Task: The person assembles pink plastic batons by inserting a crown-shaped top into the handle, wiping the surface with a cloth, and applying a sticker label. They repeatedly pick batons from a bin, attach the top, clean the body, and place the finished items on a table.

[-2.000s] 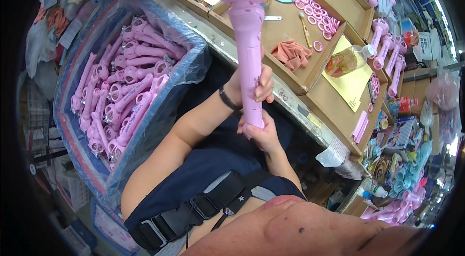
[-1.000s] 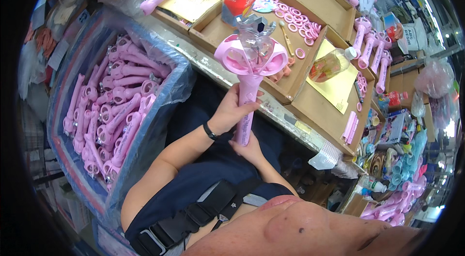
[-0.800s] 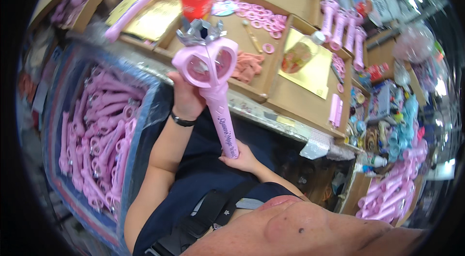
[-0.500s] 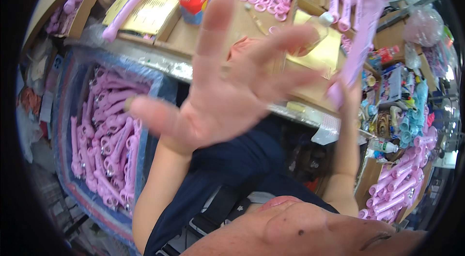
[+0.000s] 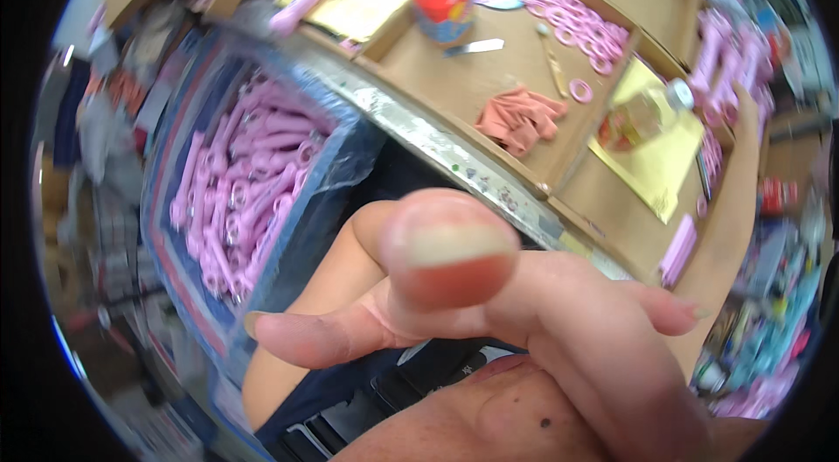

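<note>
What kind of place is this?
Probably a small toy workshop: a blue plastic-lined bin is piled with lookalike pink wands, and a cardboard tray holds lots of loose pink rings.

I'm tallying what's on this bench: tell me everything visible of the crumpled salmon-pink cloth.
The salmon-pink cloth looks like thin, soft fabric, bunched into irregular folds. It lies in a brown cardboard tray, close to the tray's front wall, with a pink ring to its right. Only the tray appears to touch it.
</note>
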The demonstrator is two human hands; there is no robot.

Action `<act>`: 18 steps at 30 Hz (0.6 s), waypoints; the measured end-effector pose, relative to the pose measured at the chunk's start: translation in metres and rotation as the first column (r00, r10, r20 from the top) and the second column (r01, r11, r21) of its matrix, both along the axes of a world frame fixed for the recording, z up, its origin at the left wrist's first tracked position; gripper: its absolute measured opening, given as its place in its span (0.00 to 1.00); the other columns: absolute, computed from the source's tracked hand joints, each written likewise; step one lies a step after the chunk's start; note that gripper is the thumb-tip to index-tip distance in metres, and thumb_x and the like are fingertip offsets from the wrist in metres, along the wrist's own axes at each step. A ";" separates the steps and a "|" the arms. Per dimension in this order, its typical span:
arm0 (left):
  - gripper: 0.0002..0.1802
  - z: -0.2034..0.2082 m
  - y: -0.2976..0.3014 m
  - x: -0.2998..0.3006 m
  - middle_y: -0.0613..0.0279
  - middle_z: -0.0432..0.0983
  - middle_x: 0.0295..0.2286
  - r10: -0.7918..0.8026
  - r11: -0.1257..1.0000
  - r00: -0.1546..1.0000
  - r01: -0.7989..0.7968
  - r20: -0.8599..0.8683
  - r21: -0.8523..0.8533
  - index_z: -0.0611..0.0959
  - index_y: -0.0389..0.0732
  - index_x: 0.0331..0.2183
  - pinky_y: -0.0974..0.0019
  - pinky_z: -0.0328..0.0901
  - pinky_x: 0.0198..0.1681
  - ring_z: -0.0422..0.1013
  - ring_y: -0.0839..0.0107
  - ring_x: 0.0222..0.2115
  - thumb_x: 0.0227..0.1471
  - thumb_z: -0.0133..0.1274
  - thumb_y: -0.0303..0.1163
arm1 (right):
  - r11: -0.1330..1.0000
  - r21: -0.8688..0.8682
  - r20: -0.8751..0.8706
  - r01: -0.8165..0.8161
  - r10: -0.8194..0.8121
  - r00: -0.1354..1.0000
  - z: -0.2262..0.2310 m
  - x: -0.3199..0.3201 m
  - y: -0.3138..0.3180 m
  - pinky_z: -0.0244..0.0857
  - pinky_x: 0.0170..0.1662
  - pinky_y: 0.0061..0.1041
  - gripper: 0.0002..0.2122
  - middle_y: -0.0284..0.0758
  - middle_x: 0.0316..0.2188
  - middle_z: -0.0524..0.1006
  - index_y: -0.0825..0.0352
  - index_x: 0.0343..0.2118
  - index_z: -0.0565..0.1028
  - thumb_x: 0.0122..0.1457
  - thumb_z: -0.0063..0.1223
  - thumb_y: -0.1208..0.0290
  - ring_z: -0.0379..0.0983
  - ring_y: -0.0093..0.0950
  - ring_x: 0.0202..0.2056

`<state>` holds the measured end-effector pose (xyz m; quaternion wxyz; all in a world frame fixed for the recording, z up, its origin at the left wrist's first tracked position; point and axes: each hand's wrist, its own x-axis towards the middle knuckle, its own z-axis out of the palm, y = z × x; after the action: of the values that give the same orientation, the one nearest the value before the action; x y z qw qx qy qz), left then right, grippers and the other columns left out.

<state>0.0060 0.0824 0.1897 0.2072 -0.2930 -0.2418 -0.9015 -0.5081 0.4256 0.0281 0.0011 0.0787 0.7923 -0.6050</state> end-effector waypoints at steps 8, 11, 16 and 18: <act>0.25 0.076 0.024 0.071 0.42 0.73 0.31 0.494 0.793 0.517 -0.597 0.699 -0.118 0.62 0.41 0.55 0.50 0.55 0.56 0.72 0.58 0.31 0.59 0.43 0.38 | 0.950 0.285 -0.031 -0.128 0.143 0.989 -0.027 -0.098 -0.001 0.68 0.30 0.28 0.22 0.41 0.32 0.76 0.71 0.41 0.74 0.51 0.58 0.56 0.74 0.31 0.31; 0.31 0.042 0.004 0.068 0.43 0.72 0.32 0.621 0.758 0.693 -0.649 0.367 -0.059 0.60 0.41 0.57 0.49 0.53 0.57 0.72 0.58 0.33 0.57 0.43 0.47 | 0.865 0.492 -0.060 -0.095 0.142 0.988 -0.024 -0.102 0.006 0.68 0.32 0.28 0.23 0.42 0.33 0.76 0.73 0.42 0.74 0.51 0.57 0.55 0.74 0.32 0.33; 0.43 -0.021 -0.070 0.062 0.41 0.70 0.37 0.604 0.750 0.669 -0.660 -0.434 0.027 0.56 0.44 0.59 0.47 0.51 0.56 0.70 0.56 0.37 0.51 0.43 0.62 | 0.638 0.770 -0.155 0.010 0.172 0.973 -0.008 -0.072 0.013 0.68 0.35 0.28 0.25 0.44 0.36 0.76 0.75 0.43 0.73 0.52 0.56 0.54 0.74 0.34 0.35; 0.47 -0.029 -0.088 0.075 0.40 0.68 0.41 0.612 0.727 0.635 -0.686 -0.472 0.020 0.55 0.44 0.59 0.47 0.52 0.55 0.69 0.55 0.39 0.48 0.45 0.64 | 0.584 0.809 -0.215 0.064 0.193 0.957 0.001 -0.042 0.011 0.68 0.36 0.28 0.26 0.45 0.38 0.75 0.76 0.44 0.73 0.52 0.56 0.54 0.73 0.34 0.36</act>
<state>0.0815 -0.0053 0.1609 0.5435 -0.4005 -0.3484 -0.6502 -0.5496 0.4361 0.0287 -0.1244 -0.0448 0.9742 -0.1827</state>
